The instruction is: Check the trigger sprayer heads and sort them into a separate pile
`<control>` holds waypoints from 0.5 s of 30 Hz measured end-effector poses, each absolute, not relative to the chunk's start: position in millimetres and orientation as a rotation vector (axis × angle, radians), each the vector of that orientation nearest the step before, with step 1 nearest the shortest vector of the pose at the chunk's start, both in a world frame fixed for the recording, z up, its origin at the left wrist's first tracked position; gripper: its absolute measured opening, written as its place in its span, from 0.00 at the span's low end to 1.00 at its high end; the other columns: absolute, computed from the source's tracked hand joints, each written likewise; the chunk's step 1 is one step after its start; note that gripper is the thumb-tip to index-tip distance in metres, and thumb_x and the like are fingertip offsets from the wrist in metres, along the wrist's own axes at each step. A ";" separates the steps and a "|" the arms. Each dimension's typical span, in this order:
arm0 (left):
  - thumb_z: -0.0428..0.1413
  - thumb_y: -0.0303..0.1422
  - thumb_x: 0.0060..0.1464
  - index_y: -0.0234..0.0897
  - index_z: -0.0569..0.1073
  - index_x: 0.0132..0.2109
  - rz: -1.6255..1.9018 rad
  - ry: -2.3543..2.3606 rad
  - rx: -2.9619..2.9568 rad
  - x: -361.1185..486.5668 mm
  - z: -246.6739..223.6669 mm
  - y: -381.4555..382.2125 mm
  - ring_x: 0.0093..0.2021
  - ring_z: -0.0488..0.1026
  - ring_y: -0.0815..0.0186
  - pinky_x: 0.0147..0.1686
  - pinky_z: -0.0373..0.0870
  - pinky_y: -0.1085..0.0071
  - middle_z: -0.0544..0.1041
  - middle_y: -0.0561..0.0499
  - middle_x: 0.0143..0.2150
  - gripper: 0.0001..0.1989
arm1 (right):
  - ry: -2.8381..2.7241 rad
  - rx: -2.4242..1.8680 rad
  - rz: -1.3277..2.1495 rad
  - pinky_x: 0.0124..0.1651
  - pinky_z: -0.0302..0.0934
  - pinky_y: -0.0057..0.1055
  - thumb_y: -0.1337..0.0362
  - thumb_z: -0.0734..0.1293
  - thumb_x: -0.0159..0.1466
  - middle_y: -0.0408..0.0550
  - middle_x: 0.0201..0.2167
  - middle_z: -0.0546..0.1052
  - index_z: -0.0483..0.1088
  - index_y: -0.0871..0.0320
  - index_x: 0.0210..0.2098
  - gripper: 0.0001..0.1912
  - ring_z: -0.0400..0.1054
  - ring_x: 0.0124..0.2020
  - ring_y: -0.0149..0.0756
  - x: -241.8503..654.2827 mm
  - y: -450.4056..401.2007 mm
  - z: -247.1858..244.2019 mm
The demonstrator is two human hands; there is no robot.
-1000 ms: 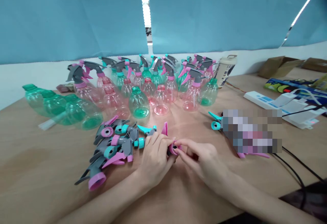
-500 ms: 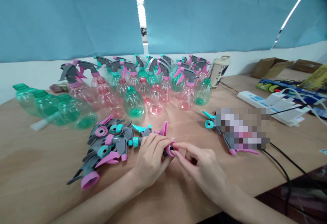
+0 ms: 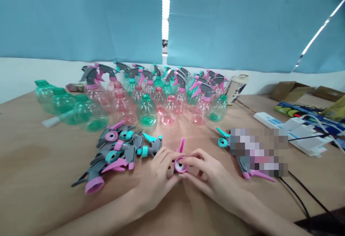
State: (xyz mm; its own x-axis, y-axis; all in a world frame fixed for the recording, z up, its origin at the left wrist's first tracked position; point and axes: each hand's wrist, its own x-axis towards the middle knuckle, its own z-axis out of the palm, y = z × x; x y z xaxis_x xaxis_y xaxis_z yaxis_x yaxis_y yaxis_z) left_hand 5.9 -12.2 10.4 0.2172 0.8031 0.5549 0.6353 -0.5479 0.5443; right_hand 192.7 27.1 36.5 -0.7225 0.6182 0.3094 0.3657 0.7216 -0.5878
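Observation:
A trigger spray head (image 3: 180,165) with a pink collar is between my two hands, its open end facing me and its pink trigger pointing up. My left hand (image 3: 157,171) is closed around its left side, covering most of the body. The index fingertip of my right hand (image 3: 215,176) is at the collar's opening, and the thumb rests below the rim. A whitish ring shows inside the collar. Left of my hands lies a pile of loose spray heads (image 3: 130,154), grey with pink or turquoise collars.
Behind stand several pink and green bottles (image 3: 147,112), many with spray heads fitted. Green bottles (image 3: 93,115) lie tilted at left beside clear tubes (image 3: 58,118). At right are more spray heads (image 3: 244,169) near a blurred patch, a white power strip (image 3: 272,121), cables and a cup (image 3: 237,88).
The view has shifted, so the table things sit lower and further right. My right fingers have moved further over the collar, a whitish ring now shows inside it, and the pink trigger stands more upright.

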 end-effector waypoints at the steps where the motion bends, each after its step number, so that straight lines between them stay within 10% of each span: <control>1: 0.56 0.32 0.55 0.39 0.67 0.46 1.214 1.390 2.250 3.2 10.9 -17.3 0.39 0.69 0.63 0.38 0.70 0.67 0.72 0.50 0.39 0.12 | -2.431 -0.720 0.728 0.37 0.64 0.27 0.63 0.63 0.64 0.48 0.41 0.70 0.69 0.53 0.45 0.10 0.68 0.38 0.31 188.3 26.9 38.4; 15: 0.54 0.29 0.55 0.42 0.65 0.49 1.214 1.738 1.866 -57.9 32.4 -77.5 0.40 0.76 0.63 0.38 0.76 0.67 0.75 0.49 0.44 0.14 | -2.667 -0.633 0.476 0.29 0.55 0.30 0.63 0.60 0.62 0.46 0.30 0.76 0.69 0.58 0.34 0.07 0.67 0.29 0.34 88.8 15.7 69.9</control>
